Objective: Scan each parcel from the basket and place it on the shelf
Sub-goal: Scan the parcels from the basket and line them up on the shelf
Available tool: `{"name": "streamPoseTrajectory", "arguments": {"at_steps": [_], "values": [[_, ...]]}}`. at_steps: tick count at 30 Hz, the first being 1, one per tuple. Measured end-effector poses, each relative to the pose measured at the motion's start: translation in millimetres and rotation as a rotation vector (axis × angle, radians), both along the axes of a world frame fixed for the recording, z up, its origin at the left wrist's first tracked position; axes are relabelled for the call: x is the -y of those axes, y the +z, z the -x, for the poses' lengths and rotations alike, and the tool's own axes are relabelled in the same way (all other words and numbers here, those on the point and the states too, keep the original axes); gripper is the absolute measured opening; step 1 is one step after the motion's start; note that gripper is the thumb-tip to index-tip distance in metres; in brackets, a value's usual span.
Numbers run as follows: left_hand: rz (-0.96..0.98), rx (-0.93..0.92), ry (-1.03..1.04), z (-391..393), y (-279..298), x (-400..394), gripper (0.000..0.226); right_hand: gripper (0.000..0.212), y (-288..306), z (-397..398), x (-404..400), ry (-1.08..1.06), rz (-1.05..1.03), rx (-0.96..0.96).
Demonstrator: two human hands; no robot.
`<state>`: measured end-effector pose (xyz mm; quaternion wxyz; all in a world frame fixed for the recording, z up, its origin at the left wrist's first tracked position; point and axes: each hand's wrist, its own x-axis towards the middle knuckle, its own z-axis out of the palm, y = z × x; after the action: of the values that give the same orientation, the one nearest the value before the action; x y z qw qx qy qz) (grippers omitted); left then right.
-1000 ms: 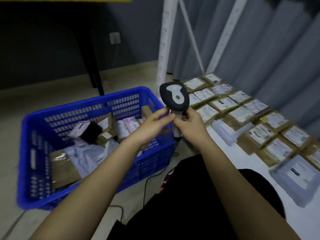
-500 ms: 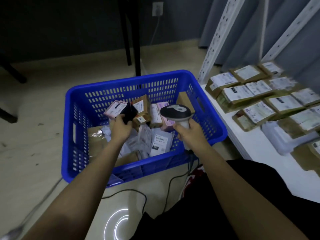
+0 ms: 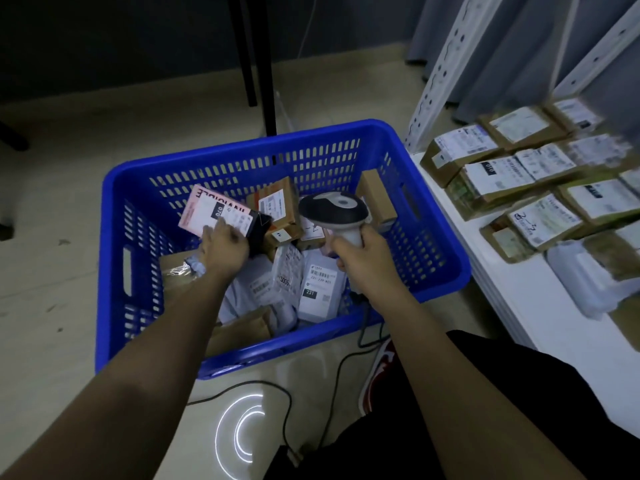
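A blue plastic basket [image 3: 114,271] on the floor holds several parcels: brown boxes, white bags with labels, and a pink and black box [image 3: 216,211] at the back left. My left hand [image 3: 223,249] reaches into the basket and grips the near edge of that pink box. My right hand [image 3: 363,254] holds the handle of a black and white barcode scanner [image 3: 332,211] over the basket's right half. To the right, a low white shelf [image 3: 540,306] carries several labelled parcels in rows.
The scanner's black cable [image 3: 294,403] loops on the floor in front of the basket. White perforated shelf posts [image 3: 440,67] rise at the right. Black table legs [image 3: 258,64] stand behind the basket. My dark-clad knee [image 3: 467,410] is at the bottom right.
Both hands were on the scanner in front of the shelf; the view swung left to the basket. My left hand let go of the scanner and took hold of the pink box.
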<state>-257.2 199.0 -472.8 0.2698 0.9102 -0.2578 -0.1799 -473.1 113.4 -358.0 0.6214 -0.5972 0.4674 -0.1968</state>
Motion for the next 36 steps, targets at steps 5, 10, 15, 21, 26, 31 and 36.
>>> {"name": "streamPoseTrajectory", "arguments": {"at_steps": [5,10,15,21,26,31,36], "values": [[-0.015,-0.049,-0.073,-8.3,-3.0,-11.1,0.037,0.016,-4.1,-9.1,0.0,0.033,-0.020,0.019],[-0.220,0.003,-0.294,-31.3,4.1,-7.4,0.086,0.014,-4.1,-10.6,-2.0,0.053,-0.009,0.035],[-0.406,0.203,-0.439,-40.8,8.1,-1.4,0.093,0.014,-5.3,-9.7,-0.7,0.035,-0.042,0.039],[-0.530,0.462,-0.594,-44.2,6.2,12.0,0.098,0.012,-6.1,-9.6,0.8,-0.007,-0.060,0.055],[-0.650,0.458,-0.754,-47.1,12.3,25.6,0.090,0.009,-8.5,-8.9,-0.6,-0.004,-0.082,0.047],[-0.711,0.494,-0.766,-49.7,33.9,24.7,0.100,0.008,-10.9,-3.6,2.6,-0.011,-0.092,0.019],[-0.271,0.243,-0.395,-51.4,48.6,13.0,0.092,0.011,-11.8,-2.5,0.9,-0.121,-0.102,0.052]]}}
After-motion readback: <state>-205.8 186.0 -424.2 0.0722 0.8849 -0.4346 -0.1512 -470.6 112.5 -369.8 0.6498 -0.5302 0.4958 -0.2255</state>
